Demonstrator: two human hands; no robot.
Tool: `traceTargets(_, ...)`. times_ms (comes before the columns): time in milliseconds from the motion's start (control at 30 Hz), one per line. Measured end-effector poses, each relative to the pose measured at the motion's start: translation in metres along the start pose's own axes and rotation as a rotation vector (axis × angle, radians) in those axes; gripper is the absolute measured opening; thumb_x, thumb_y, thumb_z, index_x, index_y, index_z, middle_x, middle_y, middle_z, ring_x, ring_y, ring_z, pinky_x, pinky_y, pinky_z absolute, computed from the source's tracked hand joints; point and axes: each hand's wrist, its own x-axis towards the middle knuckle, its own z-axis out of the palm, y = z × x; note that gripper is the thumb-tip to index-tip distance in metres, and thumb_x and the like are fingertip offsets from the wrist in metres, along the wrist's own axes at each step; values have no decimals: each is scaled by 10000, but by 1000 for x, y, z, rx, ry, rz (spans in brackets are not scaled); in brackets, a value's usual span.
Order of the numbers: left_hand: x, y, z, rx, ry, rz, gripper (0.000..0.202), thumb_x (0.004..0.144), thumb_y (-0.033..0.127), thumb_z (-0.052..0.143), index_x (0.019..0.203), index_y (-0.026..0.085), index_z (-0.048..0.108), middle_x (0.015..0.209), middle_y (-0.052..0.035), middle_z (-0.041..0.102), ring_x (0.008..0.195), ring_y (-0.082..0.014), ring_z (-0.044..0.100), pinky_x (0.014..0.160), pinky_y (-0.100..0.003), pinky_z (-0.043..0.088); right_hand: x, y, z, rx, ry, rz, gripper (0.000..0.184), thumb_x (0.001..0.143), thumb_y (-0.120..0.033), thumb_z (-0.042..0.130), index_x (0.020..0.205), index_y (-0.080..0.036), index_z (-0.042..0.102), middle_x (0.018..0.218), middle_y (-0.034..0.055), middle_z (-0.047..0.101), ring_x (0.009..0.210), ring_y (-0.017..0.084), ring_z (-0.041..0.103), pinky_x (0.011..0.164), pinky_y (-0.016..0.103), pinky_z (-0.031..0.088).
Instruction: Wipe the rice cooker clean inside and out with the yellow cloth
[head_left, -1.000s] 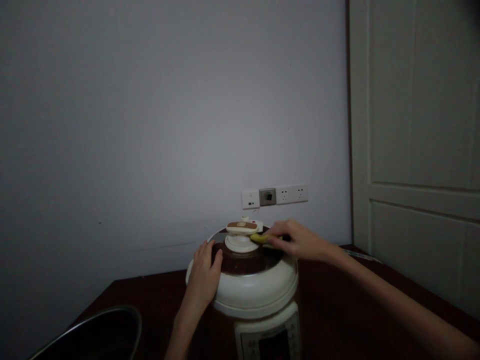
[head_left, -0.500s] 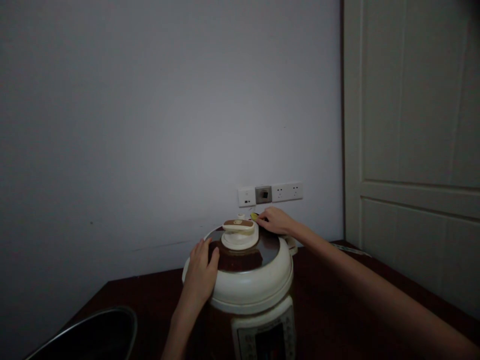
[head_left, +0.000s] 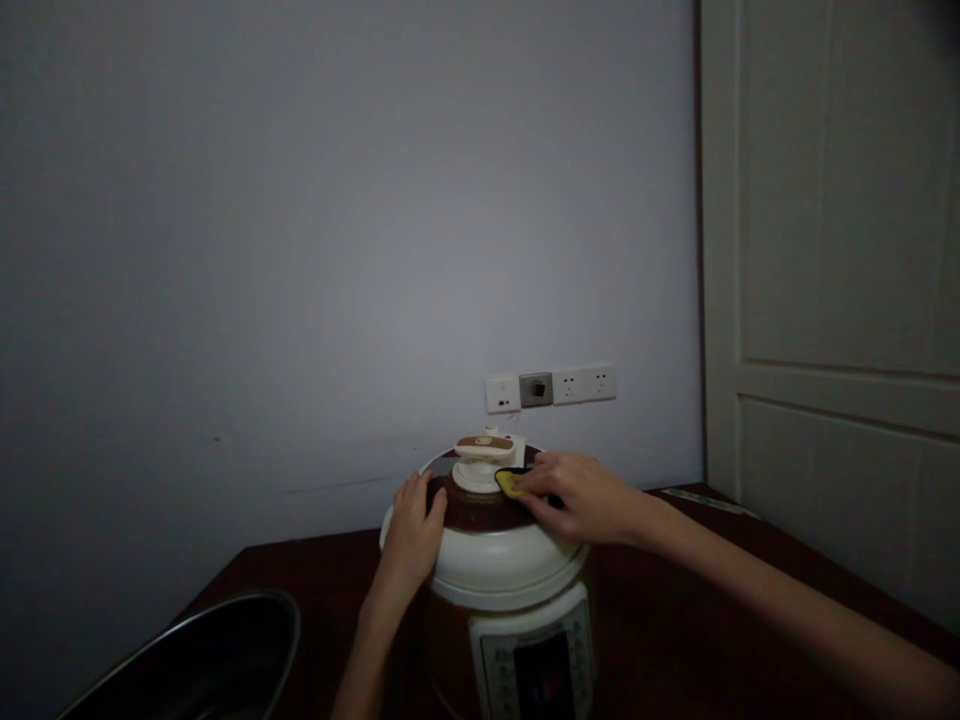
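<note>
One yellow cloth (head_left: 508, 485) sits pinched in the right hand (head_left: 583, 497), left hand (head_left: 414, 527) spread on the cooker (head_left: 502, 562)

Two hands, one left hand (head_left: 411, 530), one right hand (head_left: 583, 496); one electric cooker (head_left: 501, 562), one yellow cloth or sponge (head_left: 508, 484), one rimmed vessel (head_left: 225, 650), four wall plates (head_left: 584, 385), one table (head_left: 675, 610), one door (head_left: 847, 240).

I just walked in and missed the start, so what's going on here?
Someone is handling a lidded electric cooker on a dark red table. Their left hand lies on the left side of the lid; their right hand pinches a yellow pad beside the lid's handle. A dark vessel, partly out of view, is at the lower left.
</note>
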Motion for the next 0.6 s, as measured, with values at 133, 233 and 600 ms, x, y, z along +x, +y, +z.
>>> traceTargets(133,-2,11,-8,-35,47,-7,403,813,317,471,1154,127,574,1318,-174,529,1285,-278,429,1091,-462,285,1,-2,-6,210,81,1,244,894,-258,470,928,-180,698,827,77,694,762,167,594,686,281,401)
traceTargets(233,-5,36,-22,-83,191,84,371,799,309,517,1125,150,597,1378,-156,472,1348,-288,335,1120,-472,225,9,-9,-13,334,224,37,229,879,-301,508,987,-191,678,913,76,701,805,178,605,731,306,426)
traceTargets(600,24,127,-65,-988,-339,71,476,779,428,608,1149,131,590,1125,-122,657,1038,-234,611,843,-311,484,69,-34,-51,985,599,19,243,851,-429,510,887,-189,521,732,-12,554,654,117,517,600,245,426)
